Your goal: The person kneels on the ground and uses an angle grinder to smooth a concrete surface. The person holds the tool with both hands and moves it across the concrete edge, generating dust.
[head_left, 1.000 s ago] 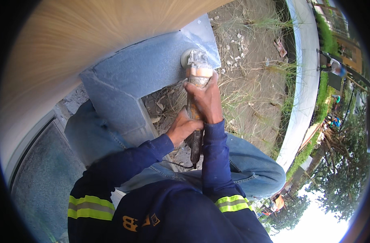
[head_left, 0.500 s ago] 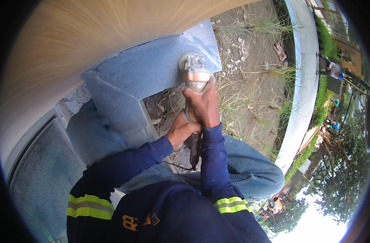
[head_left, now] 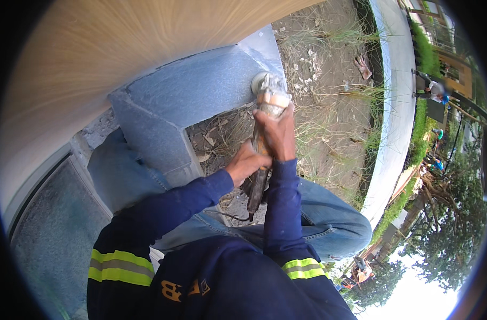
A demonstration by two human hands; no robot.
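Both my hands grip one angle grinder [head_left: 260, 188], its dusty head and pale disc at the far end and its cord at the near end. My right hand [head_left: 278, 130] wraps round the front of the body, just behind the head. Farther back, my left hand [head_left: 245, 162] closes round the middle of the body. The disc meets the bluish-grey stone slab [head_left: 193, 77] near its right end; the underside of the disc is hidden. White dust lies on the slab's right corner.
A wood-grain surface [head_left: 131, 42] rises along the slab's far left side. Right of the slab is dirt with grass and rubble [head_left: 329, 122], bounded by a curved pale kerb [head_left: 395, 96]. The power cord [head_left: 233, 216] runs by my legs. Several people stand far off at the right.
The grinder has moved to the right along the slab, toward its right edge, and its head has tilted. Both hands went with it and keep their hold.
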